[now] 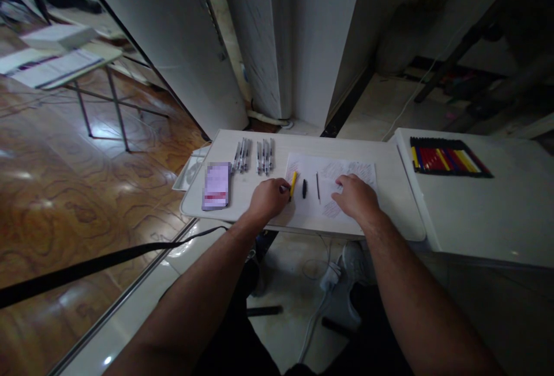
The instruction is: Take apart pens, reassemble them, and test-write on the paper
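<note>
The table (396,191) offers me a bare strip right of the paper (303,162), wide enough for a hand. Left, the phone (216,185) and two clusters of pens (243,155) block the way. Between the left hand (269,198) and right hand (357,194), a yellow barrel (293,183), black piece (304,188) and thin rod (318,185) break up the opening.

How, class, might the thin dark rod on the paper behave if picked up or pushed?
The thin dark rod is probably light, being so slender. It looks stiff, as it lies straight. A push might roll it, since the paper beneath looks flat.
</note>
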Action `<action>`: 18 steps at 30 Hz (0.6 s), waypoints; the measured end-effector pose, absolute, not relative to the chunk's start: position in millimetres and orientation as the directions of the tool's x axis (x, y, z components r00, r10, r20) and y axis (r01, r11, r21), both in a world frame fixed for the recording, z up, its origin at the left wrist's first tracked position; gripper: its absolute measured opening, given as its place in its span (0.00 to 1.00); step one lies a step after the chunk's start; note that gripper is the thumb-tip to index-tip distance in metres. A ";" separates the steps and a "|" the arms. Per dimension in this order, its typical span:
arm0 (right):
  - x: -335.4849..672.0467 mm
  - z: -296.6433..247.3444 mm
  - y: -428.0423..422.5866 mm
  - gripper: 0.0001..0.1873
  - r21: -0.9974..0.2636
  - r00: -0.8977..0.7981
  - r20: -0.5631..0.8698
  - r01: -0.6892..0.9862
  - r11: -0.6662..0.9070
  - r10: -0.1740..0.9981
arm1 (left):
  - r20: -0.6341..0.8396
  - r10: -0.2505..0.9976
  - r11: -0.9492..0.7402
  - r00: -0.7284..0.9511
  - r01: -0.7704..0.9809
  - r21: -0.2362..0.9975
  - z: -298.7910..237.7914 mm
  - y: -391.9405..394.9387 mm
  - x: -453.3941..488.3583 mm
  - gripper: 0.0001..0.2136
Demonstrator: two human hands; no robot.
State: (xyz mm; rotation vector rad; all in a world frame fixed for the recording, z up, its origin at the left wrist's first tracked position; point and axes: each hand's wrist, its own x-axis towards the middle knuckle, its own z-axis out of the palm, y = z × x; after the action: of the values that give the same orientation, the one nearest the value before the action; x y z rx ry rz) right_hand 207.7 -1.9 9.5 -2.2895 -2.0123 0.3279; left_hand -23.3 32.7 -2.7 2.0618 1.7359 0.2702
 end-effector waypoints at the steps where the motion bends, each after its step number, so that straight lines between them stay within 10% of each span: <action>1: 207.8 9.5 -1.8 0.18 -0.197 0.116 -0.109 0.971 -0.136 0.987 | -0.127 0.972 -0.124 0.199 0.889 0.441 -2.4 32.6 -23.3 0.13; 18: 208.6 8.4 -1.9 0.18 -0.198 0.103 -0.107 0.973 -0.123 0.989 | -0.144 0.972 -0.110 0.186 0.899 0.423 2.0 30.0 -21.0 0.13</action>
State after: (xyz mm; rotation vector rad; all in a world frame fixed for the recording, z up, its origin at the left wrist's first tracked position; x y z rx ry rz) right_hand 208.6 -1.9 8.4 -2.2748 -2.0281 0.3268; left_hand -21.0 30.0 2.0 2.0543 1.7546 0.2360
